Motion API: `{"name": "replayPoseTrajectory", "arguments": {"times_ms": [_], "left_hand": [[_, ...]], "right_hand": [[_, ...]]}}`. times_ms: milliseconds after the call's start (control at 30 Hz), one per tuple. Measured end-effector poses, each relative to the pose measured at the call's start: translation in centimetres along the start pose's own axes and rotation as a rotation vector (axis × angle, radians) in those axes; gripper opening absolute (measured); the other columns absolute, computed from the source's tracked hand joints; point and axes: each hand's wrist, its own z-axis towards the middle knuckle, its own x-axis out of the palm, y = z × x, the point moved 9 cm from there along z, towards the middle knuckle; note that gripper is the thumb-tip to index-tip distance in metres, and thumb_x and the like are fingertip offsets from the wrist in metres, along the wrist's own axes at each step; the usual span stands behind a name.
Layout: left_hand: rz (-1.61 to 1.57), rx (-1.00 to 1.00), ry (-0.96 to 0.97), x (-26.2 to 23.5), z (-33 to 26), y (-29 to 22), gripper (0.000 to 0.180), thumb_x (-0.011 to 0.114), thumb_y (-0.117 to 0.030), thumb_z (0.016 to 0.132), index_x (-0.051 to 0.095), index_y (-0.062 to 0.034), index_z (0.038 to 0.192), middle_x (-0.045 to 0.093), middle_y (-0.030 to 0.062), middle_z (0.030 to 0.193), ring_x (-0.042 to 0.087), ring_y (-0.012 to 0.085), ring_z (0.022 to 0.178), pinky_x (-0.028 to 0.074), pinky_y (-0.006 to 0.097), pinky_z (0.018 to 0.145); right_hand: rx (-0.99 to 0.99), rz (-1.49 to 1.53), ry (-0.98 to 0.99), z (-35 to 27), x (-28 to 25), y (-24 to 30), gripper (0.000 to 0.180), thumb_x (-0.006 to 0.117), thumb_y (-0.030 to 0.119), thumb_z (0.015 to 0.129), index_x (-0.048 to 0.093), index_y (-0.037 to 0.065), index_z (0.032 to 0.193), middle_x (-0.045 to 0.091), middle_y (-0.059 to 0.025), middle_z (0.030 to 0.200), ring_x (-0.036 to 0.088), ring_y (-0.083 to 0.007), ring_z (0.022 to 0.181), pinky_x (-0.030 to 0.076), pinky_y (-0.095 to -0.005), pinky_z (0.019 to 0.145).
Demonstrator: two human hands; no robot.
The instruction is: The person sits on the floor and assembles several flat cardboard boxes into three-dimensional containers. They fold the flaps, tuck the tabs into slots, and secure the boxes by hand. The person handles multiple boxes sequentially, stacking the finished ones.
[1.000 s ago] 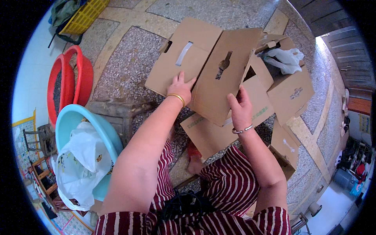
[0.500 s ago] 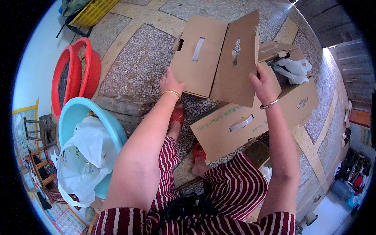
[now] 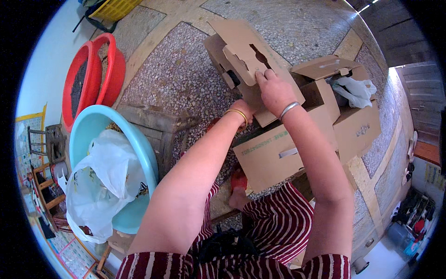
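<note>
Slotted flap (image 3: pixel 244 53) and carton (image 3: pixel 216 53) are now turned onto a slant, flap uppermost; the carton's white handle, visible earlier, is out of sight, so the work reads as folded inward rather than spread. Carton is just beyond the green-printed carton (image 3: pixel 267 169). Right hand (image 3: pixel 275 90): two fingers extended on the flap, thumb hidden, pinch not determinable. Left hand (image 3: pixel 244 109): at the carton's lower edge, finger state cannot be told

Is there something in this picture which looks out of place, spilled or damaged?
No clear spill or damage shows. Slightly untidy, though: a white plastic bag droops over the lower-left rim of the teal basin instead of sitting fully inside, and another pale bag pokes from an open carton.
</note>
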Motion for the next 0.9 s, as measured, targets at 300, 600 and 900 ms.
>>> {"name": "replayPoseTrajectory", "arguments": {"times_ms": [300, 600, 900], "left_hand": [[-0.173, 0.216, -0.646, -11.0, -1.6, -0.3, 0.067, 0.067, -0.041, 0.069, 0.05, 0.0032, 0.117, 0.056, 0.0251, 0.113, 0.055, 0.0352, 0.104, 0.042, 0.039, 0.09], [-0.299, 0.169, -0.733, -11.0, -1.4, -1.3, 0.051, 0.065, -0.022, 0.071, 0.051, 0.0011, 0.113, 0.059, 0.0229, 0.105, 0.056, 0.0365, 0.101, 0.044, 0.039, 0.088], [-0.899, 0.226, -0.449, -9.5, 0.6, 1.2, 0.023, 0.05, -0.012, 0.078, 0.056, 0.0023, 0.096, 0.059, 0.0101, 0.082, 0.058, 0.0222, 0.073, 0.049, 0.034, 0.058]], "right_hand": [[0.073, 0.176, -0.029, -0.6, 1.9, 0.0, 0.037, 0.057, 0.01, 0.073, 0.054, 0.011, 0.11, 0.052, -0.0126, 0.104, 0.054, -0.0308, 0.097, 0.05, -0.0387, 0.077], [0.015, 0.26, -0.18, -0.4, 3.1, 0.5, 0.047, 0.066, 0.018, 0.07, 0.054, 0.01, 0.114, 0.051, -0.0125, 0.111, 0.05, -0.0314, 0.101, 0.044, -0.0397, 0.087], [0.054, 0.263, -0.271, 1.2, 4.4, 0.9, 0.038, 0.069, 0.025, 0.07, 0.06, 0.012, 0.105, 0.054, -0.0098, 0.108, 0.049, -0.0301, 0.104, 0.041, -0.0408, 0.087]]}}
